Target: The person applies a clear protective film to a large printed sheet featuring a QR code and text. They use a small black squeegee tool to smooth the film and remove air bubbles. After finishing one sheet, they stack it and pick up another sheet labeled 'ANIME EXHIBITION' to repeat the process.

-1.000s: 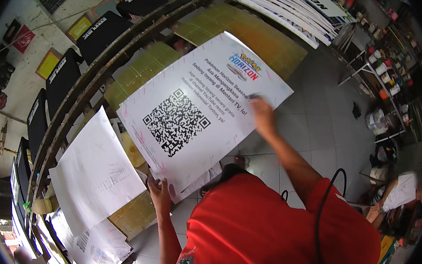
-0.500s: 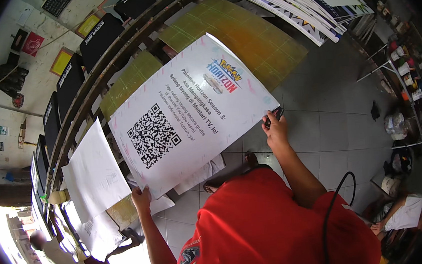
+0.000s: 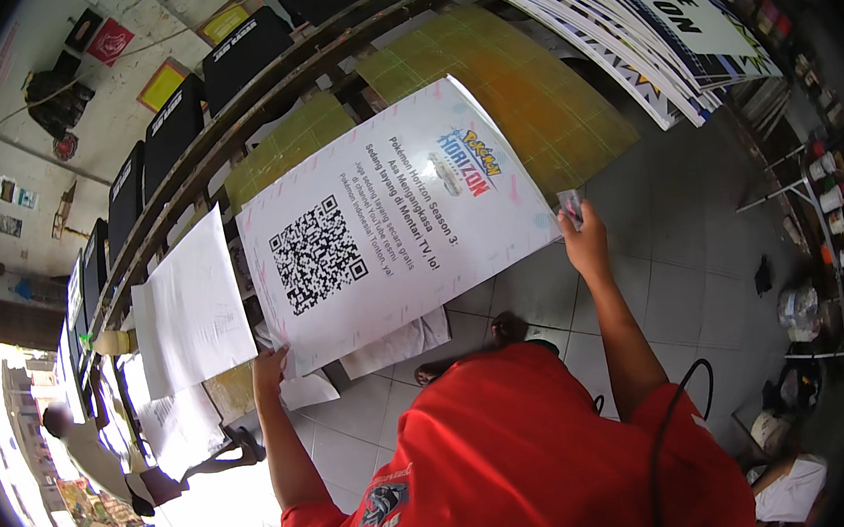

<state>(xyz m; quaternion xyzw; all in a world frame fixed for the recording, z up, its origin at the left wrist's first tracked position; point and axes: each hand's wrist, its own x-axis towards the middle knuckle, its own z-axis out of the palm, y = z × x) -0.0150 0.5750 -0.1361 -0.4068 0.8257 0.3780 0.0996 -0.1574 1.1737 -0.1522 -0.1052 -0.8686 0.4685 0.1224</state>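
Note:
A large white printed poster (image 3: 409,305) with a square code and a colourful logo lies tilted over yellowish translucent panels (image 3: 491,77) on a dark rack. My left hand (image 3: 268,364) pinches the poster's lower-left corner. Beside its right corner, my right hand (image 3: 585,229) is closed round a small shiny object that I cannot make out; whether it grips the poster too is unclear. A plain white sheet (image 3: 191,314) lies just left of the poster, overlapping other papers (image 3: 181,435).
Black printed boards (image 3: 169,130) line the rack's far side. Stacked signboards (image 3: 632,24) sit upper right. Shelving with small containers (image 3: 824,208) stands right, beside grey tiled floor (image 3: 684,271). At lower left is another person (image 3: 98,457); a white-clad shape (image 3: 793,492) is at lower right.
My right hand has moved to the poster's right corner, and the small object in it is now turned shiny side up. The poster sits a little flatter, and the view has shifted.

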